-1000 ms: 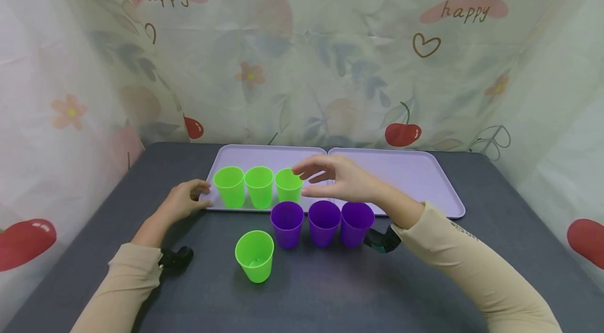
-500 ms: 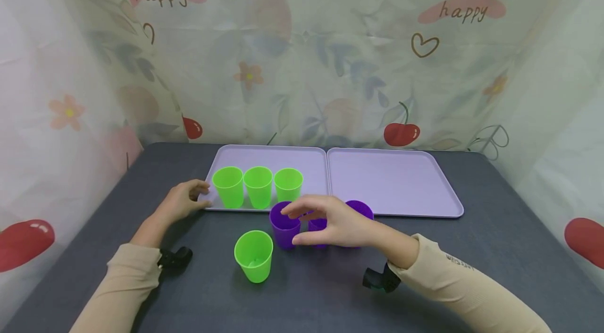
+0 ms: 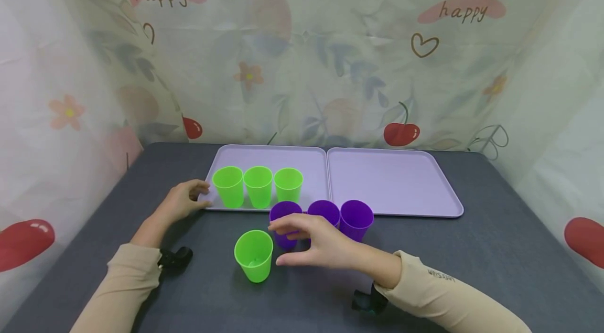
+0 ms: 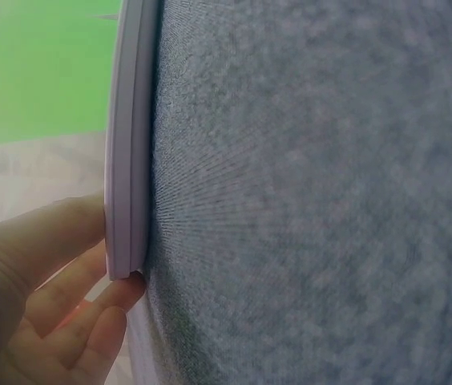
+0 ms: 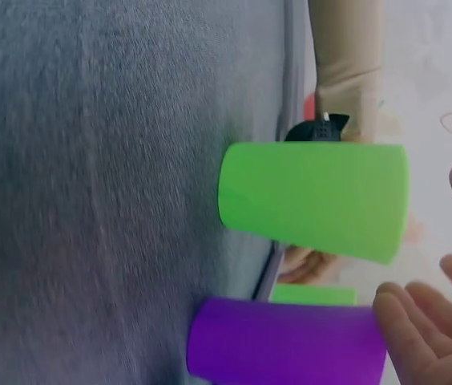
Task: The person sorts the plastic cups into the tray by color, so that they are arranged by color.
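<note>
On a dark grey worktop, a bright green plastic cup, the near cup, stands upright, closest to the person and a little left of centre. It is smooth and plain, narrowing toward its base, with its round mouth facing up and its inside in view. The right hand is beside its rim, thumb and fingers spread well apart in a C-shape; the hand holds nothing, and the right wrist view shows it apart from this cup. That hand partly hides a row of three upright purple cups standing on the worktop just behind and to the right of the green one. In the right wrist view a fingertip overlaps the nearest purple rim, but whether they touch cannot be told. Farther back, two pale lilac trays lie side by side. The left tray carries three matching green cups in a row along its front; the right tray is beside it. The left hand grips the left tray's front left corner, thumb and curved fingers on either side of it.
</note>
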### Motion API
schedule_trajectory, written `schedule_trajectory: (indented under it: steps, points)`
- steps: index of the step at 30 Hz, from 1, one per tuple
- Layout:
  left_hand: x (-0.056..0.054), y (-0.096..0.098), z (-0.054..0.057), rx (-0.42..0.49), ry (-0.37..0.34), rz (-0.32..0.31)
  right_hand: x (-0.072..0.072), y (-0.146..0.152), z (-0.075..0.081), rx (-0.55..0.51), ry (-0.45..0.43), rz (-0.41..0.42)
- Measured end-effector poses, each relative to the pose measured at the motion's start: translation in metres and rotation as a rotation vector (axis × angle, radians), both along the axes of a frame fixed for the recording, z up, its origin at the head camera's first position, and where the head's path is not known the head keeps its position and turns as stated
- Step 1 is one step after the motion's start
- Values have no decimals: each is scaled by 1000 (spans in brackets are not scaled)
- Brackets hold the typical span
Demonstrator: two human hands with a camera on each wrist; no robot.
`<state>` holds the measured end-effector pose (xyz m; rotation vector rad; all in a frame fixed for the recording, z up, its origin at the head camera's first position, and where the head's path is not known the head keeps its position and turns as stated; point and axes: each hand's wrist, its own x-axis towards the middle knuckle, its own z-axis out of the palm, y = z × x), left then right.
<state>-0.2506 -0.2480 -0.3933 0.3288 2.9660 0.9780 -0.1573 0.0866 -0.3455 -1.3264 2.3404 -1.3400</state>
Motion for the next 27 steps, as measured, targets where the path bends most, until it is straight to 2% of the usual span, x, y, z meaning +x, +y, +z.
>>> schedule_trajectory:
  steps: [6, 16, 22, 27]
  points:
    - [1, 0, 0, -3, 1, 0, 5, -10, -7, 1, -15, -56]
    - [1, 1, 1, -10, -10, 5, 7, -23, -20, 9, -58, -89]
    - [0, 0, 0, -10, -17, 6, 8, -32, -24, 9, 12, -127]
    - [0, 0, 0, -12, -17, 5, 9, -35, -22, 6, 5, -149]
